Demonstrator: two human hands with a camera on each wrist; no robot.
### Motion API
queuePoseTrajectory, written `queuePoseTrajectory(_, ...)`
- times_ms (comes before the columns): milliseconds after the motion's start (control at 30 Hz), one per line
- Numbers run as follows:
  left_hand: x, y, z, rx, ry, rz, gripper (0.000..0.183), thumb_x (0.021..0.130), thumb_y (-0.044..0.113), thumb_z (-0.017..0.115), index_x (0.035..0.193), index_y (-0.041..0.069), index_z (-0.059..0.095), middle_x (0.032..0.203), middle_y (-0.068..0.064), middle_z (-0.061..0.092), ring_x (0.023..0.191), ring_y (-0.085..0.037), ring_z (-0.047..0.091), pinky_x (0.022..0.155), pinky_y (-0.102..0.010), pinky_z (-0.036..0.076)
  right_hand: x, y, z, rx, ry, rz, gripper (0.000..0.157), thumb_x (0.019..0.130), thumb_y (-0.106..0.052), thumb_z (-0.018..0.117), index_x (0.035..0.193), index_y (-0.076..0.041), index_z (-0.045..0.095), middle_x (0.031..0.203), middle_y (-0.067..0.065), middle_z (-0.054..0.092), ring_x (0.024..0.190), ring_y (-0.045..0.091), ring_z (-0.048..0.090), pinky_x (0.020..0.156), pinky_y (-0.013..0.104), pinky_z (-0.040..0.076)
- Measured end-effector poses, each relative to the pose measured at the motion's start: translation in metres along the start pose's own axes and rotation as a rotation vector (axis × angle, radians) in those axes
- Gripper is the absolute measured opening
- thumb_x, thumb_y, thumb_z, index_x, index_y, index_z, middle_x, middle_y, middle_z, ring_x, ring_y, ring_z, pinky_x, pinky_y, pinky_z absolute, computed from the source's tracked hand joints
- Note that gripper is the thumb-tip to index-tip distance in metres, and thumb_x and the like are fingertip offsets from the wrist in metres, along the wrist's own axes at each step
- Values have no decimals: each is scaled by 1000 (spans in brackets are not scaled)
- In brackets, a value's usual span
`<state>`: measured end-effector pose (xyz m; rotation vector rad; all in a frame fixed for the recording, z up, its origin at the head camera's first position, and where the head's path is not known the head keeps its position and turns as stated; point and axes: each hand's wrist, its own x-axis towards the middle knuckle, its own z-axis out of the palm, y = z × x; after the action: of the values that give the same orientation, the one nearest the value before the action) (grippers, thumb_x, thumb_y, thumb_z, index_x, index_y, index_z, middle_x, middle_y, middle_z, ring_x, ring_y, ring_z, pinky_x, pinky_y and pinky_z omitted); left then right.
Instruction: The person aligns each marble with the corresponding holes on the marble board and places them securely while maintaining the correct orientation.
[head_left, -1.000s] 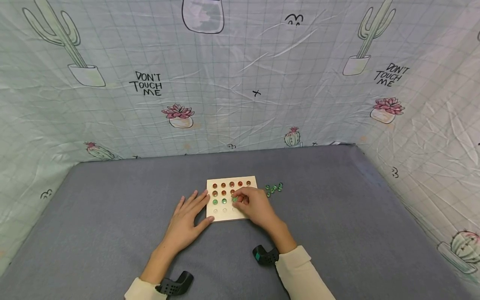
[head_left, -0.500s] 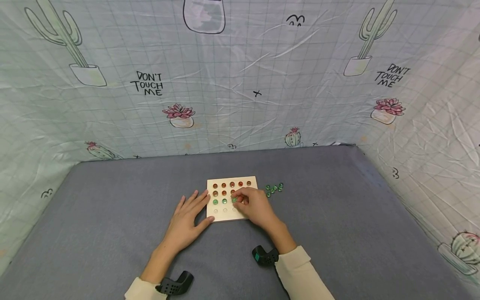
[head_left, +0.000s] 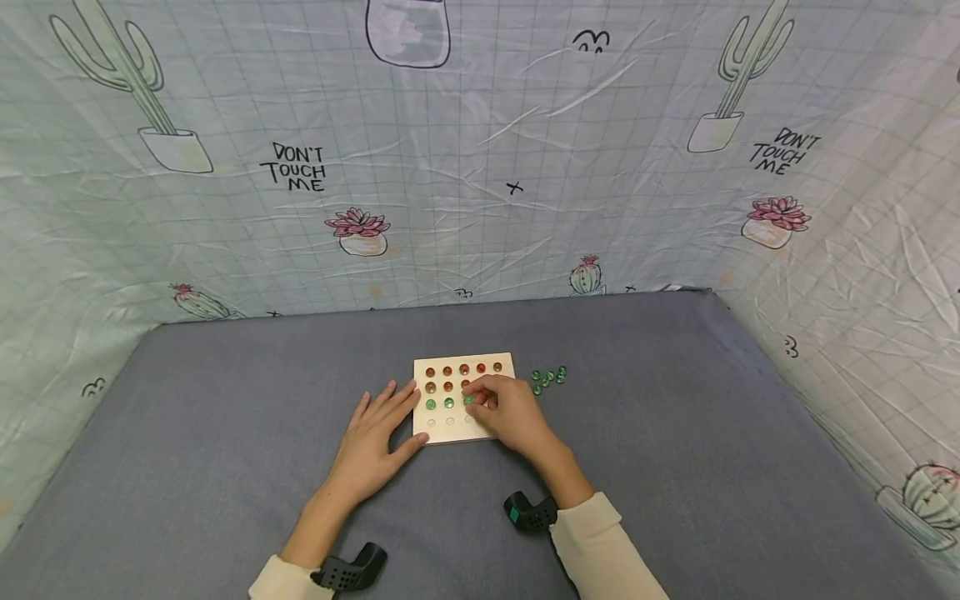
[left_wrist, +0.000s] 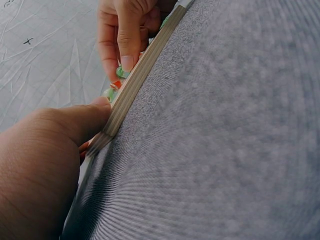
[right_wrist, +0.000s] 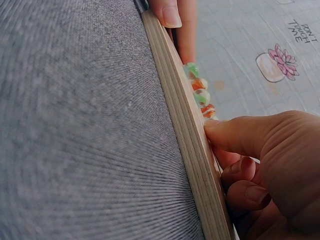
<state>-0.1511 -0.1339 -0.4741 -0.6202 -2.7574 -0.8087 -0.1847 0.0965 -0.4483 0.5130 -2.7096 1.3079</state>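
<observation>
Head view: the left hand (head_left: 375, 442) is spread, fingers straight, at the left edge of the board (head_left: 450, 432); its thumb touches the near left corner. Table (head_left: 225, 433) surface extends well out to the left of this hand.

Board: lies flat, long axis left to right, slightly skewed. Orange marbles (head_left: 447, 371) occupy the far row and the visible part of the next row. Two green marbles (head_left: 449, 402) sit at the left of the third row. Visible hollows (head_left: 450, 422) along the near row hold no colored marble.

Governing relation, as judged: the held marble (head_left: 469, 400) is directly to the right of the two green ones, in line with their row, between thumb and forefinger of the right hand (head_left: 513, 412). Whether it is seated or just above its hollow cannot be told. The right hand pinches this marble and is the nearer hand to it; the left hand is apart, at the board edge.

Access: the right hand reaches in over the near right part of the board and hides the hollows there. Loose marbles (head_left: 549, 376), also green, lie on the table just beyond the board's right edge, closer to the right hand. Table surface extends farther right; its far edge meets the printed cloth (head_left: 450, 167).
</observation>
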Motion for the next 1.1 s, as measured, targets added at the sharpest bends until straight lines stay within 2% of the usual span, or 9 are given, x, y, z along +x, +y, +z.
queuePoseTrajectory(1100,-2,2,3,-2,16,8,65,88,38,68,142,8,48,148,-5,41,139,-32,29,114,-54,10,-3,2,-1,-26,13,-38,13,79,-5,76,92,-7,74,71,-6,58,55,5,44,48,21,37)
